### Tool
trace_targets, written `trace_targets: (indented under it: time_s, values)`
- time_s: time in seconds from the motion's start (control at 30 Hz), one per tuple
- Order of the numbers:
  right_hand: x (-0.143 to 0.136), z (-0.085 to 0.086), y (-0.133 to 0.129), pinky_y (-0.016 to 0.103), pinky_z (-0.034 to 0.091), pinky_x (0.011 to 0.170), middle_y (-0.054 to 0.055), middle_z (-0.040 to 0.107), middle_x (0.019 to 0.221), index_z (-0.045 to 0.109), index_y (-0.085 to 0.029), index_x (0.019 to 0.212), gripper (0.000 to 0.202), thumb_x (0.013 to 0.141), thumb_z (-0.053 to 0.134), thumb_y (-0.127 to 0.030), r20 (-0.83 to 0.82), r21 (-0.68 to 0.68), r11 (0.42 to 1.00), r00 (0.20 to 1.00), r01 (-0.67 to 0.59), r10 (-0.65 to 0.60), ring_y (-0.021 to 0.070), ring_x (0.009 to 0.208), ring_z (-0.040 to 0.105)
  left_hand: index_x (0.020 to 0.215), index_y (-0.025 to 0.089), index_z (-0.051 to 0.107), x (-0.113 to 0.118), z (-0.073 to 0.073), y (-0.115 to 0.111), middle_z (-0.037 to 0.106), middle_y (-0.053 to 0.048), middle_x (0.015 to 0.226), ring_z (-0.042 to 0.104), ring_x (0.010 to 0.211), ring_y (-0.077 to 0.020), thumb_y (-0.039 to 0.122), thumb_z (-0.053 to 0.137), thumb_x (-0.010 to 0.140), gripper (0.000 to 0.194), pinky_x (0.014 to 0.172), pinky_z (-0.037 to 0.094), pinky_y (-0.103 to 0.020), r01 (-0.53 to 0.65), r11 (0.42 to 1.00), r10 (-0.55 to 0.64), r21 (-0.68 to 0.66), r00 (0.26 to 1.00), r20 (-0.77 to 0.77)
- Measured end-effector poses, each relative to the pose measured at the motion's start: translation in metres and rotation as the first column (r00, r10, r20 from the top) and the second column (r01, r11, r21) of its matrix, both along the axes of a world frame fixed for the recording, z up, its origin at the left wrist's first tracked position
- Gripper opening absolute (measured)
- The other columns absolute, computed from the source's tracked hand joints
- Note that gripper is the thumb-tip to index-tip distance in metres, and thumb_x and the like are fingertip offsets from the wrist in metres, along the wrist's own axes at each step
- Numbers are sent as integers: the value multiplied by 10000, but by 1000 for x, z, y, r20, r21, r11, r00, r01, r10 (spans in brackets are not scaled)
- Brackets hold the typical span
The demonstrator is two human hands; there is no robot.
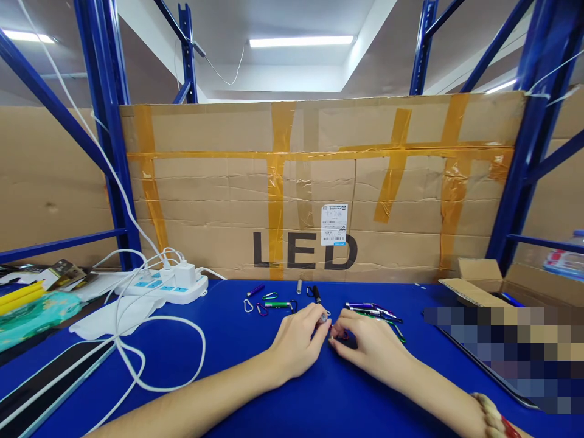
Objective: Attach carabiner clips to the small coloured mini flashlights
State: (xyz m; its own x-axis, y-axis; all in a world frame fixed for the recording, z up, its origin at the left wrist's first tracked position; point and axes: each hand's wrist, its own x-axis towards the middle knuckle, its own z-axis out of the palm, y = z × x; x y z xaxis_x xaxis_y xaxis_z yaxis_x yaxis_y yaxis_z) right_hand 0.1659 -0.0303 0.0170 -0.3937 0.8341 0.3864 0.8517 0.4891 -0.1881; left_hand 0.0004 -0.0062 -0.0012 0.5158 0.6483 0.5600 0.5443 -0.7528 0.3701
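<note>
Band: a braided band (pixel 487 409) rings the right wrist, near the front edge of the blue worktop (pixel 237 389).
Slab: a dark, flat slab (pixel 50 371) lies at the front left corner, crossed by a white cable (pixel 121 342).
Left hand (pixel 296 340): thumb and fingers pinch a small grey piece (pixel 323 317), midway between the side edges.
Right hand (pixel 369 340): fingers curled, tips just beside the left hand's; whether they grip anything cannot be told.
Pens: a group of pens (pixel 374 309) lies behind the right hand, toward the right edge.
Clips: silver clip (pixel 248 305), purple clip (pixel 261 309) and green clip (pixel 269 296) lie loose, left of the left hand.
Tubes: green tube (pixel 277 305) with a black clip (pixel 293 306) at its end; purple tube (pixel 255 290), grey tube (pixel 299 286) and black tube (pixel 316 294) nearer the back edge.
Progress: judged part-way; the pens are grouped, the clips and tubes lie scattered, and the grey piece is not yet set down.
Strip: a power strip (pixel 201 287), with plugs in, at the back left corner.
Panel: cardboard (pixel 219 207), marked LED, stands along the back edge.
</note>
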Motion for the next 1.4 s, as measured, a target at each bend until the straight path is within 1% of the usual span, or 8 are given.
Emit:
trace_targets:
  time_s: [0.1,0.2,0.37,0.6,0.83,1.03,1.2,1.4]
  values:
    - [1,0,0,192,369,461,-6,606,799,601,-210,786,147,822,473,-273,-106,163,986,994,27,-9,74,491,513,790,200,431,0,-1,1,541,13,783,518,704,-131,237,312,906,170,654,390,-225,15,1000,-15,-13,999,31]
    - [3,-2,1,176,376,439,3,600,839,605,-209,838,191,855,449,-319,-197,325,946,977,-15,83,41,429,450,781,202,420,0,-2,2,542,16,766,517,679,-132,230,323,900,156,631,384,-226,31,999,-31,-8,999,16]
    - [3,-5,1,163,386,453,13,607,805,637,-207,867,211,870,450,-307,-164,450,884,962,-124,218,38,445,460,788,206,409,0,-2,1,553,18,765,535,685,-137,192,350,879,109,612,376,-219,64,998,-64,-20,998,-6]
    - [2,-6,1,159,375,435,24,613,782,657,-206,847,221,870,445,-268,-124,433,879,953,-200,278,45,464,475,834,212,414,-2,-1,2,580,11,841,563,765,-144,190,349,878,82,673,398,-222,110,990,-110,-89,994,9]
    - [3,-7,1,164,368,432,10,617,724,670,-209,779,204,847,491,-282,-143,478,860,950,-178,277,48,456,466,861,213,417,-1,-3,3,580,6,826,564,762,-152,201,363,871,56,676,401,-226,92,992,-92,-82,996,5]
    - [1,-1,-2,171,385,436,23,604,776,660,-209,851,198,850,478,-286,-143,353,910,948,-220,284,50,446,441,849,211,420,-2,-2,4,592,4,862,568,786,-152,169,362,860,73,691,402,-227,78,993,-78,-88,997,5]
    - [1,3,-3,172,386,444,26,604,782,660,-204,829,200,847,482,-294,-131,355,908,950,-221,282,51,455,450,854,210,422,-2,-2,3,599,-2,889,573,811,-156,157,367,846,77,711,411,-234,86,992,-88,-87,996,-12]
    - [1,1,-3,179,409,485,28,603,832,647,-230,962,219,863,453,-249,-120,288,923,946,-257,301,61,502,481,838,210,430,-2,0,3,600,0,840,579,772,-158,133,362,824,104,673,417,-231,45,996,-51,-83,997,-65]
